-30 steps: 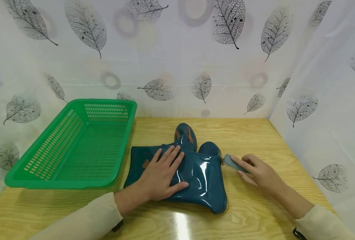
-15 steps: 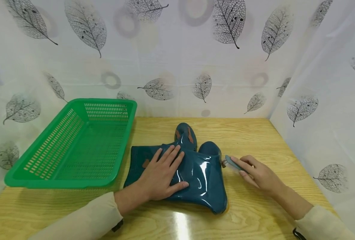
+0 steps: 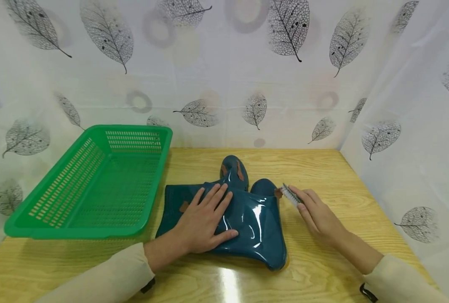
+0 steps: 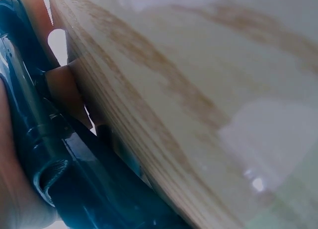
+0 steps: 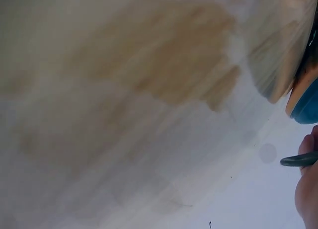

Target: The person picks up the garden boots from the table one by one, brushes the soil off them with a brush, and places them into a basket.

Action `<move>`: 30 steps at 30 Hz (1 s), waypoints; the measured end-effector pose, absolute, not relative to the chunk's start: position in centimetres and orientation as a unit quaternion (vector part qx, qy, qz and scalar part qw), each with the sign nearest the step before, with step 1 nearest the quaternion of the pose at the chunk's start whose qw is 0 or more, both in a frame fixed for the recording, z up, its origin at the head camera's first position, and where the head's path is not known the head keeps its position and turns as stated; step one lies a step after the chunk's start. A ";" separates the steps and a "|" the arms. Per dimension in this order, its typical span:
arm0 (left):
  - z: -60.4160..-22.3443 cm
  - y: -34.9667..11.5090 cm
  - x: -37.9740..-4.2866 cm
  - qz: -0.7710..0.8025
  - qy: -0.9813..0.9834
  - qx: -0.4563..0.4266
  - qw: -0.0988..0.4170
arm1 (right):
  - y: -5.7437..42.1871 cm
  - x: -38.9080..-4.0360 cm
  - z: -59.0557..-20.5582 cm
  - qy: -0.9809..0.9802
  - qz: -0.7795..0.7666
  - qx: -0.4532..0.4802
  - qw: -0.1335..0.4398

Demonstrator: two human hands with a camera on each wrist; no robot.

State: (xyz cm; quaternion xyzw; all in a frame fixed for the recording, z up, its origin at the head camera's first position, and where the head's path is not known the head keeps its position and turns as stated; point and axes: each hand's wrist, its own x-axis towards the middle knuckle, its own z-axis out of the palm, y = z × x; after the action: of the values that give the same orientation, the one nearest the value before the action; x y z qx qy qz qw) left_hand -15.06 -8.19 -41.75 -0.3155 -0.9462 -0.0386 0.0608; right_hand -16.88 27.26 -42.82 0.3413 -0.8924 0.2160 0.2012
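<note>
Just right of the boots (image 3: 249, 221), R hand (image 3: 319, 216) pinches a brush (image 3: 292, 196) in its fingers, bristles facing the brown mark (image 3: 278, 193) at boots' R edge; contact unclear. Atop boots, L hand (image 3: 205, 221) lies flat, fingers spread, no grip. Boots on table (image 3: 315, 168), green basket (image 3: 95, 232) left. Prob. scrubbing step; next calls for firm L pressure, short strokes.

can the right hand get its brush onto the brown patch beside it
Probably yes: the right hand holds the brush with its bristles close to the brown patch on the boot, and the head view shows nothing between them. The left hand lies farther left, out of the way.
</note>
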 end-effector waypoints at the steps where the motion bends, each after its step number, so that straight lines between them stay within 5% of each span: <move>1: -41.8 -8.2 -15.1 -0.039 -0.946 -0.316 0.061 | 27.1 -17.0 -42.8 -0.899 0.213 0.328 0.197; 11: -41.8 -8.2 -14.9 -0.041 -0.945 -0.317 0.064 | 28.2 -16.9 -43.2 -0.949 0.158 0.243 0.126; 30: -41.8 -8.2 -15.0 -0.036 -0.944 -0.319 0.070 | 29.4 -15.9 -42.9 -0.934 0.167 0.295 0.117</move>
State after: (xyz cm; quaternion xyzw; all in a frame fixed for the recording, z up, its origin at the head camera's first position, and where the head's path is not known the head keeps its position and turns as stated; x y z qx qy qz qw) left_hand -15.00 -8.20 -41.81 -0.3192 -0.9444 -0.0360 0.0705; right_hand -15.92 29.40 -42.90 0.2946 -0.9336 0.1673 0.1171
